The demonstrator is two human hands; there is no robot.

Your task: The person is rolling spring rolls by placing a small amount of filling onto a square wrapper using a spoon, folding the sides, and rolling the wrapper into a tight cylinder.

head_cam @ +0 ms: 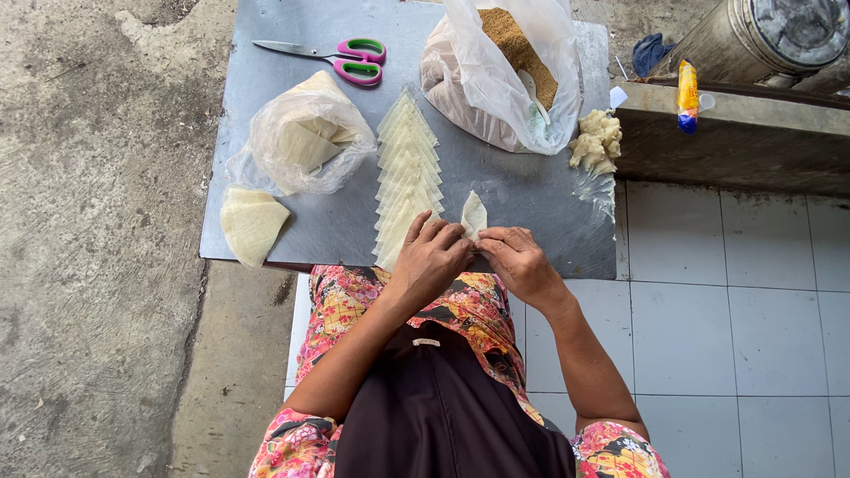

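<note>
At the near edge of the metal sheet [292, 230], the left hand [431, 257] and the right hand [521, 263] meet over one pale wrapper [475, 213]. Both hands pinch its lower end between fingertips, and the wrapper stands up from them as a folded, pointed piece, its tip aimed toward the far edge. The hands touch each other at the fingers.

Just left of the left hand, a row of folded triangles [405, 173] runs from the near edge toward the middle of the sheet, each overlapping the next. At the near left corner a fan-shaped stack of wrappers [251, 224] hangs partly over the edge. Beyond it, toward the left side, a clear bag [305, 142] holds more wrappers.

Near the right edge lies a small lump of pale dough [597, 142]. At the far edge, a large plastic bag [505, 75] stands open with brown crumbly filling [521, 49] and a spoon [534, 93] inside. Scissors [341, 57] with pink and green handles lie at the far left, blades pointing left.

Off the sheet to the right, a ledge carries a yellow packet [688, 93], with a metal drum [770, 35] behind it.
</note>
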